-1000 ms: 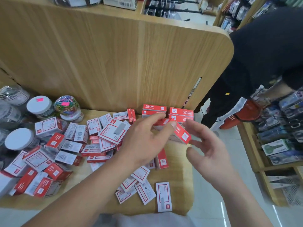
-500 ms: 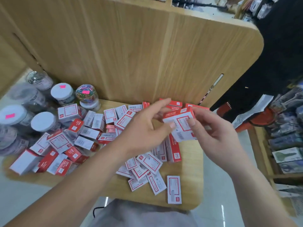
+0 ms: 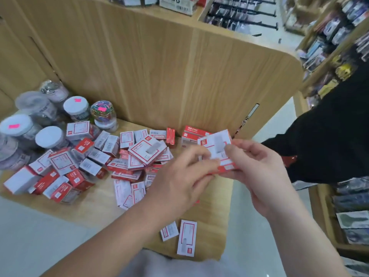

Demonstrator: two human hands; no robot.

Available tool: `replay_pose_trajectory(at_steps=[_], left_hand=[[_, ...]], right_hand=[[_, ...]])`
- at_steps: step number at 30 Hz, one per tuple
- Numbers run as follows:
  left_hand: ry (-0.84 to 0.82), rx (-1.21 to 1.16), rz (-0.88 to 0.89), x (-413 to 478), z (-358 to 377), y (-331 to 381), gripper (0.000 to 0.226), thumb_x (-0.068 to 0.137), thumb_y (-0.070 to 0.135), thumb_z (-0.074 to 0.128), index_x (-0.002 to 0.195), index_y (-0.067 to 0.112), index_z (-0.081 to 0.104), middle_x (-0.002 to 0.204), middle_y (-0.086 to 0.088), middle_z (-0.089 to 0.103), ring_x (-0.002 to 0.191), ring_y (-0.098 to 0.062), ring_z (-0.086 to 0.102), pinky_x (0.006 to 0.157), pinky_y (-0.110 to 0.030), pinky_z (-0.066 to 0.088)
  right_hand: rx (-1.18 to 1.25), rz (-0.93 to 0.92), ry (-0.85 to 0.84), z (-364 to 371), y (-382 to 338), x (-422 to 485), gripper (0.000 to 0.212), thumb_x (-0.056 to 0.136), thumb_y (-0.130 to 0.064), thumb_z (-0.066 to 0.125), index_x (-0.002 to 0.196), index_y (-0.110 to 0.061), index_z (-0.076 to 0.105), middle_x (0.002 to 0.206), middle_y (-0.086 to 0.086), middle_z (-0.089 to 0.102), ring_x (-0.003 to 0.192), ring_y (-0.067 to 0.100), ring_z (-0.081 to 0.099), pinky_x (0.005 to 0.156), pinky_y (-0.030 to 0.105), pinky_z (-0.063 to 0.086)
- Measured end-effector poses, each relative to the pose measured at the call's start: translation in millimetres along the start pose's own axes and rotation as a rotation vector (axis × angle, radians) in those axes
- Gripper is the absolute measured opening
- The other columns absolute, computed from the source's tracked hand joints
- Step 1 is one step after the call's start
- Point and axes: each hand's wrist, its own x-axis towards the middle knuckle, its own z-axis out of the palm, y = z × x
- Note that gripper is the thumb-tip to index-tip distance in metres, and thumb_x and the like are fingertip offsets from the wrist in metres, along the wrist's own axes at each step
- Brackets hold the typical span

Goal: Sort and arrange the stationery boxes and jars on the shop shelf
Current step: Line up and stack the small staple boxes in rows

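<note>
- Two hands grip one red-and-white box (image 3: 216,143) above the right rear of the shelf (image 3: 211,216): left hand (image 3: 179,182) at its left edge, right hand (image 3: 259,172) thumb on top.
- Bare wood runs along the front edge.
- Loose boxes (image 3: 147,150) heap mid-shelf; white-lidded jars (image 3: 76,108) stand rear left, the clip jar (image 3: 102,111) holding coloured clips.

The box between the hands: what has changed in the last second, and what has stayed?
The right hand, open and empty a second ago, now grips the red and white box; the left hand still pinches its edge. The box has turned its white face upward. The loose boxes and the jars lie as before.
</note>
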Motion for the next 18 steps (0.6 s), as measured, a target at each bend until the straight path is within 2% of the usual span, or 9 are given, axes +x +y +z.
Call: replay_pose_trajectory(at_steps=[1, 3, 7, 10, 12, 15, 17, 18], left_hand=[[-0.03, -0.006, 0.02, -2.8, 1.6, 2.1, 0.023, 0.093, 0.012, 0.071, 0.116, 0.017, 0.072, 0.123, -0.005, 0.059, 0.089, -0.016, 0.063, 0.075, -0.035, 0.053], [-0.052, -0.066, -0.025, -7.7, 1.4, 4.3, 0.024, 0.092, 0.006, 0.072, 0.115, 0.012, 0.072, 0.125, -0.004, 0.059, 0.099, -0.012, 0.064, 0.081, -0.034, 0.053], [0.006, -0.09, -0.244, -17.7, -6.5, -9.5, 0.027, 0.094, -0.002, 0.063, 0.116, 0.012, 0.071, 0.119, 0.006, 0.062, 0.114, -0.012, 0.062, 0.092, -0.037, 0.052], [-0.05, -0.073, -0.337, -26.0, -7.7, -20.7, 0.032, 0.095, 0.005, 0.061, 0.123, 0.019, 0.069, 0.126, 0.014, 0.061, 0.12, -0.009, 0.06, 0.098, -0.038, 0.052], [-0.06, -0.084, -0.384, -23.3, -10.0, -19.3, 0.035, 0.095, 0.019, 0.062, 0.129, 0.025, 0.066, 0.13, 0.019, 0.058, 0.12, -0.004, 0.058, 0.1, -0.037, 0.051], [-0.151, -0.119, -0.383, -7.0, -13.6, -8.2, 0.056, 0.093, 0.035, 0.071, 0.146, 0.035, 0.053, 0.136, 0.025, 0.053, 0.12, 0.006, 0.051, 0.103, -0.028, 0.046], [-0.245, -0.129, -0.276, 6.2, -12.8, 0.3, 0.062, 0.091, 0.031, 0.075, 0.148, 0.034, 0.051, 0.138, 0.021, 0.056, 0.127, 0.0, 0.051, 0.104, -0.026, 0.044], [-0.274, -0.093, -0.198, 10.7, -10.7, 1.8, 0.058, 0.091, 0.029, 0.076, 0.145, 0.032, 0.054, 0.133, 0.018, 0.061, 0.125, -0.004, 0.054, 0.102, -0.031, 0.046]], right_hand=[[-0.02, -0.016, 0.001, -4.5, 1.5, 0.9, 0.017, 0.095, -0.009, 0.068, 0.112, -0.008, 0.07, 0.093, 0.013, 0.079, 0.087, 0.03, 0.077, 0.08, 0.043, 0.064], [-0.092, -0.063, -0.025, -15.6, 3.6, 0.8, 0.019, 0.097, -0.006, 0.064, 0.113, -0.013, 0.071, 0.091, 0.01, 0.079, 0.087, 0.027, 0.077, 0.077, 0.04, 0.064], [-0.299, -0.166, -0.021, -39.3, 15.7, 2.8, 0.023, 0.096, -0.018, 0.068, 0.116, -0.029, 0.072, 0.096, 0.003, 0.078, 0.093, 0.024, 0.075, 0.083, 0.046, 0.062], [-0.473, -0.174, 0.001, -47.8, 25.8, 1.8, 0.028, 0.095, -0.022, 0.069, 0.121, -0.031, 0.069, 0.102, -0.01, 0.077, 0.097, 0.016, 0.073, 0.09, 0.048, 0.059], [-0.538, -0.192, -0.005, -49.9, 27.4, -3.1, 0.028, 0.096, -0.021, 0.068, 0.122, -0.031, 0.069, 0.103, -0.016, 0.076, 0.095, 0.009, 0.072, 0.089, 0.04, 0.059], [-0.657, -0.357, -0.096, -45.6, 22.1, -13.4, 0.034, 0.095, -0.017, 0.068, 0.124, -0.035, 0.068, 0.106, -0.018, 0.073, 0.091, -0.002, 0.067, 0.081, 0.012, 0.048], [-0.761, -0.448, -0.171, -39.8, 16.4, -16.8, 0.04, 0.092, -0.019, 0.073, 0.126, -0.038, 0.066, 0.107, -0.021, 0.071, 0.099, -0.001, 0.066, 0.082, 0.007, 0.044], [-0.779, -0.461, -0.192, -36.7, 13.4, -17.2, 0.043, 0.089, -0.021, 0.076, 0.127, -0.038, 0.065, 0.104, -0.022, 0.071, 0.099, 0.0, 0.066, 0.082, 0.007, 0.045]])
